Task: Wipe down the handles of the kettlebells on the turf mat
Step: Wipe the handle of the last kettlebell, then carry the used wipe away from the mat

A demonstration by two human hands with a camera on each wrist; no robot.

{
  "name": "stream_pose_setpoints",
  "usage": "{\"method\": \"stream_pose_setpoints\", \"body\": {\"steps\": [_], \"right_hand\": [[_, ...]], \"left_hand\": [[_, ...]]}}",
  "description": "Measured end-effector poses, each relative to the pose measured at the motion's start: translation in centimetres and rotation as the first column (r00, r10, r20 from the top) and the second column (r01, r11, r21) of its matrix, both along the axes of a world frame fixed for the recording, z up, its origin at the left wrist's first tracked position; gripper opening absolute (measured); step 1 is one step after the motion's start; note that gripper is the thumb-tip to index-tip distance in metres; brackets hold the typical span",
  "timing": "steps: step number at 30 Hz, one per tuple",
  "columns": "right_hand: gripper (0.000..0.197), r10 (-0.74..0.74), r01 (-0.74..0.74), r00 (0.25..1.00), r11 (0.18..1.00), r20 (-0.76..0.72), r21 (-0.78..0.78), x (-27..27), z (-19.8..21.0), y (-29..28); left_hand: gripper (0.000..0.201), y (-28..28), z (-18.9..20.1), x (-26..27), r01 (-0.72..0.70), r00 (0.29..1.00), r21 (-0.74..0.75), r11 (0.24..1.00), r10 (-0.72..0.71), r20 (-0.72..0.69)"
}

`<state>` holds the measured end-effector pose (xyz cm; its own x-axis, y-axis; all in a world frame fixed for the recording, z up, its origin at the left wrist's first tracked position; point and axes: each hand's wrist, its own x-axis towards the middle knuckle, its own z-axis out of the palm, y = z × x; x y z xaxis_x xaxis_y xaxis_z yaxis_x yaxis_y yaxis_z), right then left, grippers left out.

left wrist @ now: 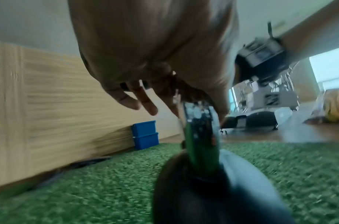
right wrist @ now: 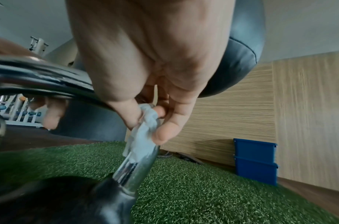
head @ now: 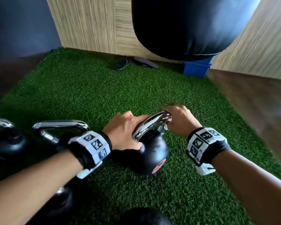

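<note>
green turf mat (head: 91, 88) fills the corner btw wood-grain wall panels, w/ a black punching bag (head: 185, 26) hanging over the far edge and stacked blue bins (head: 195, 69) behind it. we're crouched over the black kettlebell (head: 150, 153) near the mat's middle; it sits tilted, chrome handle (head: 148, 125) leaning away from us to the right.

our left hand (head: 123, 130) rests over the near end of the handle; in the left wrist view some fingers look straight and splayed, but how far the rest wrap the bar we can't tell. our right hand (head: 178, 122) pinches a small whitish wipe (right wrist: 143, 128) against the handle's far leg, thumb and fingers curled round it, just above where the chrome meets the bell.

risks from here, as we judge them:
- wipe is small and bunched; a hard pull down the leg could tear it or leave it behind, so bare fingers drag on chrome.
- bell is leaning. if the left hand lets up it may roll on the turf, maybe onto fingers.
- inner curve and underside of the handle are easy to skip.
- two more chrome-handled kettlebells (head: 58, 127) sit close on the left; more dark bells at the bottom edge. tight spacing means knocked knuckles when we swap over.
</note>
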<state>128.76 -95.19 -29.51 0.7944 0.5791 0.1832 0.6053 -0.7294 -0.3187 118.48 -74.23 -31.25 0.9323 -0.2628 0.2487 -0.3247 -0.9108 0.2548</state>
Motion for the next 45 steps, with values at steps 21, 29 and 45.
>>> {"method": "stream_pose_setpoints", "body": {"steps": [21,29,45], "right_hand": [[0.02,-0.469,0.442,0.794,0.882,-0.386,-0.163,-7.2,10.0,1.3],[0.023,-0.52,0.568,0.655,0.817,-0.549,-0.097,-12.1,33.4,-1.4],[0.017,-0.862,0.964,0.256,0.258,-0.437,0.055,-30.7,67.8,-24.6]], "left_hand": [[0.054,0.4,10.1,-0.8,-0.271,0.886,0.077,0.959,0.28,-0.369],[0.027,-5.8,33.6,-5.4,-0.398,0.79,-0.082,0.914,0.296,-0.536],[0.027,-30.2,68.8,-12.9,0.172,0.88,-0.151,0.974,-0.22,-0.42]]}}
